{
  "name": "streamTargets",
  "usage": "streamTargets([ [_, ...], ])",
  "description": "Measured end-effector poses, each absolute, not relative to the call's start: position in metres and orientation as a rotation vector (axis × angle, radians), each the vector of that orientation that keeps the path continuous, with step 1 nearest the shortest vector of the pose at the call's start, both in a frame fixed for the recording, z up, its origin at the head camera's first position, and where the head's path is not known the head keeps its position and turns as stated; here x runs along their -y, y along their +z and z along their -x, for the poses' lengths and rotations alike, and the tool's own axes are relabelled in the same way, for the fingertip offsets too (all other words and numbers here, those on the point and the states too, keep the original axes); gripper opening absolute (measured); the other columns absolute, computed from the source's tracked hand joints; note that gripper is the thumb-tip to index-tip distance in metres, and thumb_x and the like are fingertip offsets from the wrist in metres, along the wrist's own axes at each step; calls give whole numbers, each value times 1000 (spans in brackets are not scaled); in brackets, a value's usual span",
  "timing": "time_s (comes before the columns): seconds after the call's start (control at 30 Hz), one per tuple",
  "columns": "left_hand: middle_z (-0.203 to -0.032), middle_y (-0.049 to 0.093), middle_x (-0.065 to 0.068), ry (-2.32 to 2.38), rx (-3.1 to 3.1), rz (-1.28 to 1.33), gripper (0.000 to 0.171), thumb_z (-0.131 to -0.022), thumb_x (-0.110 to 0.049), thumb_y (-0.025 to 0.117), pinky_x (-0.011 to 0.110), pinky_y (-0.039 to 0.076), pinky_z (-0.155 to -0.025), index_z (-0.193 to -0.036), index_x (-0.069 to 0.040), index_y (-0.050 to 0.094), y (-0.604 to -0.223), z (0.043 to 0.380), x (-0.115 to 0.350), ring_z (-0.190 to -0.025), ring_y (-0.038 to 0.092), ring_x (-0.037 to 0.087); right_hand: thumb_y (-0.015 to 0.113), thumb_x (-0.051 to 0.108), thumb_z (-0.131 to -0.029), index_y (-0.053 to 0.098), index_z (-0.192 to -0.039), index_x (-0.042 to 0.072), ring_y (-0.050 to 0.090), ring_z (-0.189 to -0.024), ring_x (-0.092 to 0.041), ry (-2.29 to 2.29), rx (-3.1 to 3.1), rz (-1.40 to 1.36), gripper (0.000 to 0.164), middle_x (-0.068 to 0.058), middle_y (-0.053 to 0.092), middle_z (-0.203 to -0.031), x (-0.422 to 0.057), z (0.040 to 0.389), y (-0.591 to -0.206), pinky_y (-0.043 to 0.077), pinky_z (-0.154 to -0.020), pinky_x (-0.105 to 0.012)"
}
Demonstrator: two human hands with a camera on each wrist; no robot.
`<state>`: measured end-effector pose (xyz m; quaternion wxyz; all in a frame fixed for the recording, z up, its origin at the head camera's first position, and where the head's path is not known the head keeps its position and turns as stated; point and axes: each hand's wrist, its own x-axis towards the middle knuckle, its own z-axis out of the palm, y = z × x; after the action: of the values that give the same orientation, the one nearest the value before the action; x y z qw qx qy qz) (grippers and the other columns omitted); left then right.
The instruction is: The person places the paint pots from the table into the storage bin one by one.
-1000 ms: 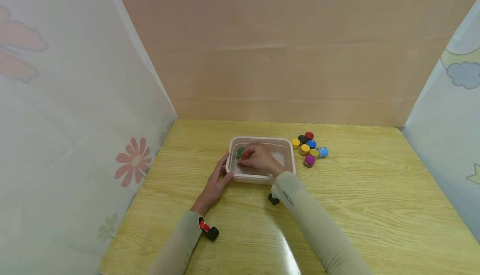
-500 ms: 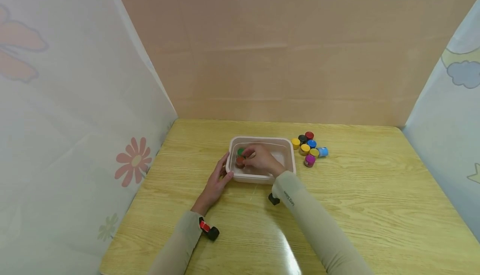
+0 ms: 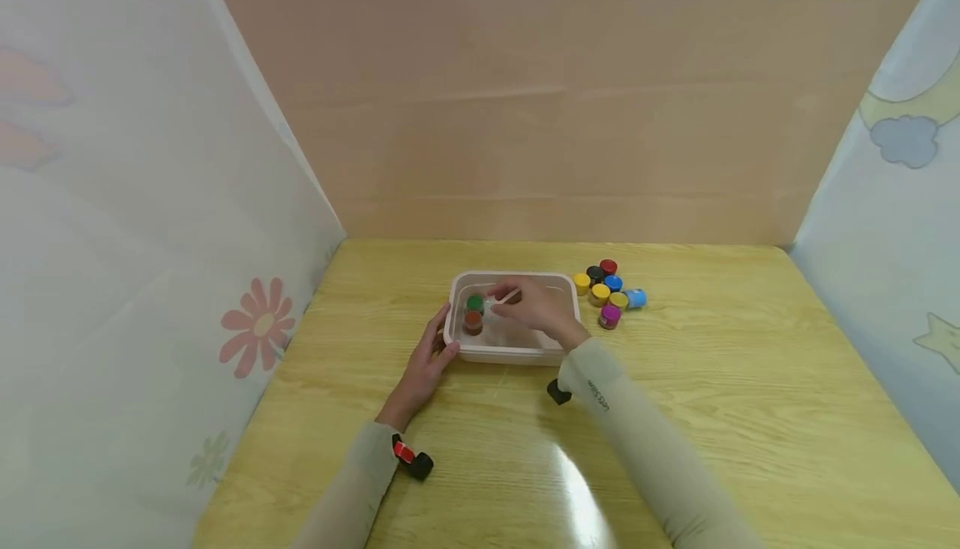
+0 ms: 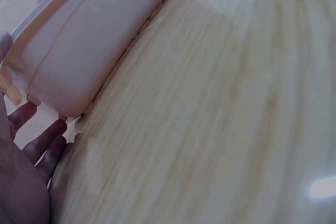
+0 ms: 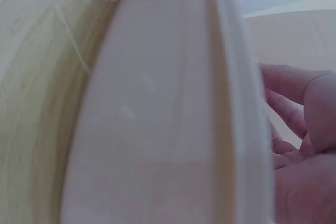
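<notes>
A pale pink rectangular plastic basin [image 3: 510, 351] stands on the wooden table in the head view. My left hand [image 3: 422, 372] rests against its left front corner, thumb at the front and the other fingers along the side. Close by, the left wrist view shows those fingers fairly straight, with fingertips at the basin's wall. Inside the basin's left end sit a green-lidded jar [image 3: 476, 304] and, just in front of it, a brown-lidded jar [image 3: 472, 321]. My right hand [image 3: 536, 306] hovers over the basin, right of both jars, its thumb and fingers apart with nothing between them.
Right of the basin stands a cluster of small jars with lids, among them a purple-lidded jar [image 3: 610, 316], a red-lidded jar [image 3: 608, 267] and yellow ones. A light blue jar [image 3: 635, 298] lies on its side there. Wall sheets border the wooden table [image 3: 720, 382].
My right hand has let go of the brown-lidded jar beside the green one and drawn back to the right. The left hand stays at the basin's corner. The head view has shifted slightly.
</notes>
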<state>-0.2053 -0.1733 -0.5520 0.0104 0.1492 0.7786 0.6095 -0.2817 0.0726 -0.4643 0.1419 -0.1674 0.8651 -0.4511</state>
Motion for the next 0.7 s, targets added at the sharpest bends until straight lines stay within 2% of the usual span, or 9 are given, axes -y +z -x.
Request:
streamTargets([
  [0.1, -169, 30, 3, 1908, -2445, -440, 65, -109, -28, 55, 57, 34, -119, -164, -39, 23, -561, 208, 174, -145, 47, 33, 71, 22, -100, 68, -133, 8, 66, -113, -29, -1341, -2491, 452, 36, -10, 68, -125, -86, 281, -457, 56, -98, -43],
  [0.2, -169, 31, 3, 1901, -2453, -436, 65, -108, -29, 56, 56, 35, -119, -164, -39, 23, -561, 208, 174, -144, 48, 33, 70, 20, -100, 67, -133, 5, 66, -111, -31, -1397, -2507, 449, 36, -14, 68, -126, -106, 279, -451, 58, -96, -43],
  [0.47, -168, 32, 6, 1929, -2455, -446, 66, -108, -22, 55, 57, 36, -118, -164, -37, 23, -563, 207, 177, -144, 48, 34, 69, 22, -102, 66, -133, 6, 66, -112, -36, -1434, -2669, 382, 36, -17, 68, -127, -172, 285, -447, 58, -88, -40],
  [0.63, -169, 31, 5, 1932, -2473, -444, 66, -108, -21, 55, 57, 35, -120, -164, -36, 24, -563, 207, 180, -145, 47, 34, 64, 25, -104, 62, -137, 4, 60, -120, -36, -1485, -2696, 237, 39, -21, 63, -135, -210, 289, -451, 55, -96, -42],
  [0.7, -169, 30, 5, 1939, -2465, -438, 66, -108, -22, 56, 57, 33, -121, -165, -35, 24, -564, 207, 181, -146, 46, 34, 63, 26, -105, 60, -139, 4, 57, -124, -37, -1493, -2698, 181, 41, -20, 60, -138, -224, 291, -455, 52, -101, -47],
])
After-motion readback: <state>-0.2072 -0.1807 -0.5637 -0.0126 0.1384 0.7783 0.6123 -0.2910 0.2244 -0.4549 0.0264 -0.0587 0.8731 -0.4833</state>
